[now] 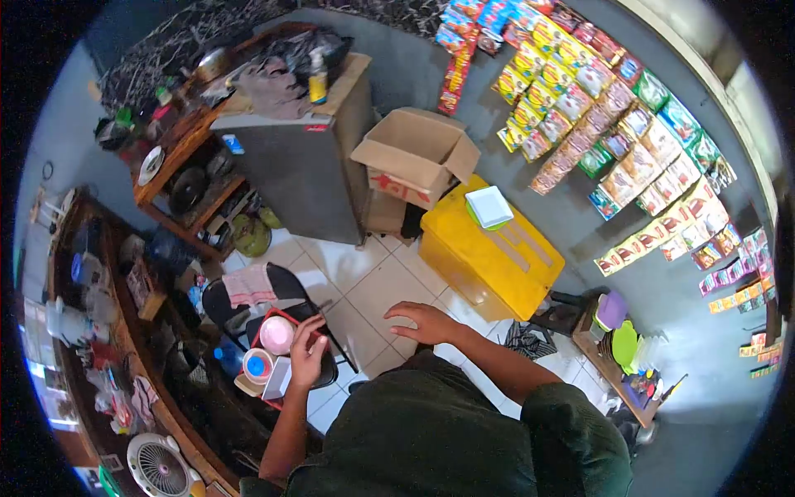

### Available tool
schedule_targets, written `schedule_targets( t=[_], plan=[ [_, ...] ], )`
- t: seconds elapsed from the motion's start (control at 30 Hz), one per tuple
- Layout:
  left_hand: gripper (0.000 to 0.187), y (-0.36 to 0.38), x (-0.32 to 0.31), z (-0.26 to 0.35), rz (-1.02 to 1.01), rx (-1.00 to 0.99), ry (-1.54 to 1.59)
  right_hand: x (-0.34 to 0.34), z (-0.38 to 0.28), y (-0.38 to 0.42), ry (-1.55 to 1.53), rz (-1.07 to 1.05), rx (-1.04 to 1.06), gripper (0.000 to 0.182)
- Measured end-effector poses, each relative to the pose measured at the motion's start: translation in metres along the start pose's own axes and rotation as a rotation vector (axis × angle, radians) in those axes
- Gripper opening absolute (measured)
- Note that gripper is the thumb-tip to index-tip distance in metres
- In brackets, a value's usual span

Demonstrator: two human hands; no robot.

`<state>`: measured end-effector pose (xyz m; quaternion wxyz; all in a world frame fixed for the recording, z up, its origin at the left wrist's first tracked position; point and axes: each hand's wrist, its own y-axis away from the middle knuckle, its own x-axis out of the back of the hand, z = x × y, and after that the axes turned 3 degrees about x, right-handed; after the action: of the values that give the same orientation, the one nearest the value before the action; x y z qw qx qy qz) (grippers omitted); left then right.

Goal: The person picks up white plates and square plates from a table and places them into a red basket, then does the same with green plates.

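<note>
My left hand (306, 354) is at the right side of a red tray (267, 319) on a black folding chair (291, 283). Its fingers are a little bent and apart, close beside a pink bowl (277, 335). Also on the tray are a round container with a blue centre (257, 365) and a white box-like piece (280, 378), just below that hand. My right hand (421, 322) hangs over the tiled floor in front of my body, fingers loosely curved and apart, with nothing in it. A pink checked cloth (249, 286) lies over the chair.
A yellow box (489, 248) carries a white square container (489, 206). Behind it stands an open cardboard carton (414, 153) beside a grey fridge (290, 170). Wooden shelving (124, 340) runs along the left, with a fan (159, 465). Sachet strips (580, 99) hang on the wall.
</note>
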<state>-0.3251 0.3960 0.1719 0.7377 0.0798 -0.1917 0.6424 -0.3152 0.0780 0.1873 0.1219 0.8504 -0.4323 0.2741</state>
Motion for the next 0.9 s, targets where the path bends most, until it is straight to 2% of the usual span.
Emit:
schedule_targets(
  t=[0.2,0.3,0.5,0.67,0.9],
  plan=[
    [0.031,-0.058,-0.084,0.028,-0.105,-0.041,-0.004,0.048,0.046,0.061,-0.103,0.166,-0.166,0.038],
    [0.029,-0.080,-0.137,0.033,-0.202,0.084,0.191,0.062,0.068,0.091,-0.161,0.273,-0.222,0.036],
    [0.026,-0.103,-0.219,0.049,-0.381,0.138,0.289,0.073,0.093,0.149,-0.235,0.450,-0.284,0.034],
    [0.025,-0.114,-0.259,0.058,-0.504,0.192,0.344,0.067,0.102,0.185,-0.388,0.658,-0.425,0.028],
    [0.024,-0.131,-0.295,0.045,-0.577,0.293,0.390,0.063,0.117,0.190,-0.562,0.784,-0.512,0.030]
  ],
)
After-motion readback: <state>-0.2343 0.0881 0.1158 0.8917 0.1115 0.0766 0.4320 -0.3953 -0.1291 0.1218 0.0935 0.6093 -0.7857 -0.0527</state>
